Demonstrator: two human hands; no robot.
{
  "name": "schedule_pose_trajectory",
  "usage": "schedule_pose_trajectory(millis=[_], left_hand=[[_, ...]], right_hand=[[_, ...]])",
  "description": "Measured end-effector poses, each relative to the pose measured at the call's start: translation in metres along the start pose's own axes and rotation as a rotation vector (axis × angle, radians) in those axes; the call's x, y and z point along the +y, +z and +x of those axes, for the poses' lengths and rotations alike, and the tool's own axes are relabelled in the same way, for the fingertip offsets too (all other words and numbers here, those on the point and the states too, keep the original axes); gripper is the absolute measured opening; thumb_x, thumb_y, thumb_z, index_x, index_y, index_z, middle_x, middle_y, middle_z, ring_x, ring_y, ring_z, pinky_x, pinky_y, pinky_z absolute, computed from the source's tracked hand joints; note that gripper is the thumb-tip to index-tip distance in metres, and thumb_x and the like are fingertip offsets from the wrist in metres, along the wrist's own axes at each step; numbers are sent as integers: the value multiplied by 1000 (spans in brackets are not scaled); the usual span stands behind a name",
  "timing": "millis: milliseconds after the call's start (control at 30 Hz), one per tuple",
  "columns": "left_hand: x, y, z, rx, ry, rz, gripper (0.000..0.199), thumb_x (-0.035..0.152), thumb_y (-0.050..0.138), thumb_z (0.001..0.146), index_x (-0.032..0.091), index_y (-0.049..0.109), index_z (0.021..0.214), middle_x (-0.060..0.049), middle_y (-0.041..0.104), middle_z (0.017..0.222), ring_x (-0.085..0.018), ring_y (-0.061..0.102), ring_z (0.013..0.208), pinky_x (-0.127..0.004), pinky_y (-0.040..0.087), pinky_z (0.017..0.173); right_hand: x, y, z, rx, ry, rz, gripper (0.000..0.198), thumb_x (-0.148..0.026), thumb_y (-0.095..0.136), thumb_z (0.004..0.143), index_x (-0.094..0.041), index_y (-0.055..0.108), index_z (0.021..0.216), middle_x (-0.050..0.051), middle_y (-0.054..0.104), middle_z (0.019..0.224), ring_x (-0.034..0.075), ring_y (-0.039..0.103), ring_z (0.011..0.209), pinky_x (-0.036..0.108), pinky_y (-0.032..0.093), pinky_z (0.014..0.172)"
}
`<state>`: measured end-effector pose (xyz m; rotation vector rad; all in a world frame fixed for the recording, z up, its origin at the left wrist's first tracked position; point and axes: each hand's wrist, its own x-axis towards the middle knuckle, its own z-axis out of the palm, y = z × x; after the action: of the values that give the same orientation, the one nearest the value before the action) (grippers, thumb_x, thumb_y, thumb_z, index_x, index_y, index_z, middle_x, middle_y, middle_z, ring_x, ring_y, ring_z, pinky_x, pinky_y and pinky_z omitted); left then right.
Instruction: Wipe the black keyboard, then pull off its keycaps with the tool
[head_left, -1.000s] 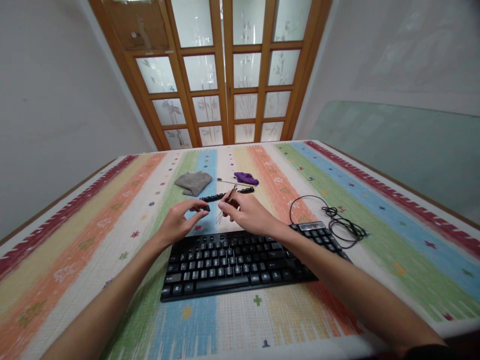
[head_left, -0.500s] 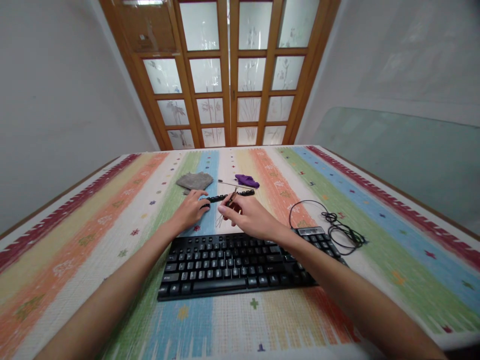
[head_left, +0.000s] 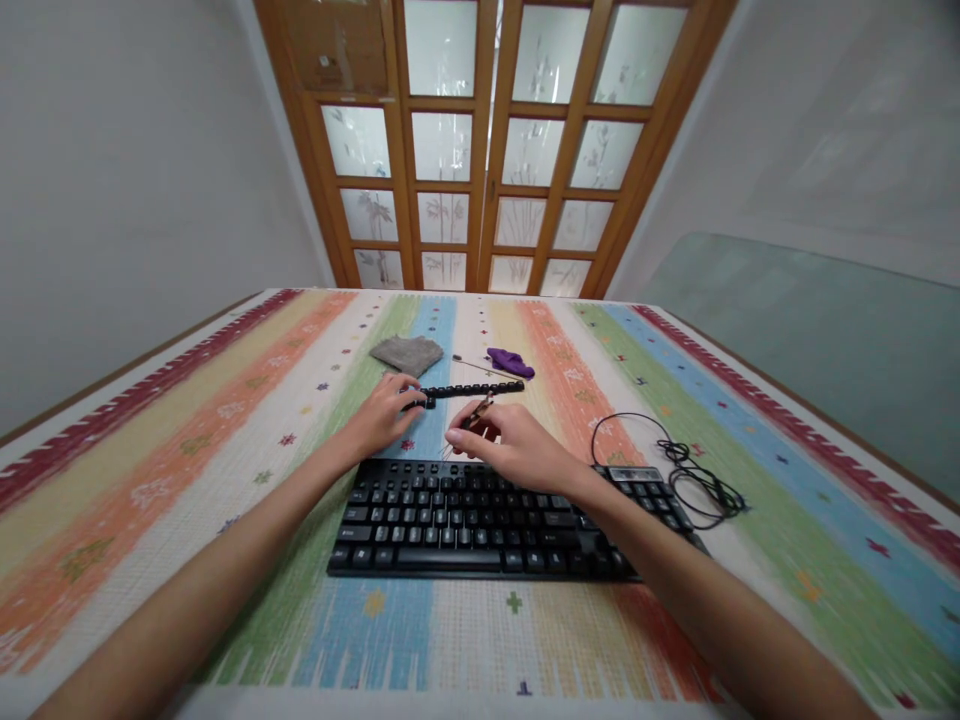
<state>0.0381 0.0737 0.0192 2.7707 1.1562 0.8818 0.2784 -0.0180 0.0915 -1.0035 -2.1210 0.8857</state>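
A black keyboard [head_left: 465, 562] lies in front of me, with bare key sockets along its top row. Beyond it, a row of loose black keycaps [head_left: 480, 389] crosses the cloth. My left hand [head_left: 384, 412] rests at the row's left end, its fingertips closed around a dark keycap [head_left: 429, 404]. Over the keyboard's upper edge, my right hand [head_left: 510, 440] grips a thin wire keycap puller [head_left: 484, 407]. The puller's fine wires point down and left; part of its handle is hidden in the fingers.
A grey cloth [head_left: 407, 354] and a purple cloth [head_left: 511, 362] lie farther back, with a thin brush [head_left: 472, 364] between them. The keyboard's coiled black cable [head_left: 709, 490] is on the right. A striped tablecloth [head_left: 262, 520] covers the table; wooden glazed doors [head_left: 491, 180] stand behind.
The view has shifted, moving the scene slightly right. My right hand has drawn a little back from the keycap row toward the keyboard. My left hand stays by the row's left end.
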Motion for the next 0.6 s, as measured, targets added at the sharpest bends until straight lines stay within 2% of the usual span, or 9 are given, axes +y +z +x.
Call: schedule_pose_trajectory(millis=[167,300,433,600], left_hand=[[23,-21,-27,-55,-6,-125,20,27,54,94,19,71,100,-9,62,110,-25,57,106,-42,47,98],[36,-28,-45,-91,-31,-173,20,28,53,96,19,70,93,-7,64,102,-23,59,99,-38,48,93],[38,-27,-53,-115,-43,-205,19,27,53,95,18,70,93,-7,64,99,-22,60,98,-36,48,91],[38,-23,-55,-120,-46,-221,20,26,51,96,19,70,95,-7,64,102,-22,59,100,-37,49,93]], right_hand=[[9,28,3,-62,-3,-38,21,-34,62,93,-15,72,93,4,73,83,15,65,71,27,45,67],[9,43,7,-26,23,-60,24,-35,62,94,-14,72,90,5,73,79,15,64,70,27,44,66],[7,43,11,0,18,-84,26,-35,60,95,-14,71,86,5,72,77,15,64,70,27,43,66],[11,37,11,-41,45,-51,24,-31,58,95,-13,69,83,4,71,74,15,63,67,26,43,65]])
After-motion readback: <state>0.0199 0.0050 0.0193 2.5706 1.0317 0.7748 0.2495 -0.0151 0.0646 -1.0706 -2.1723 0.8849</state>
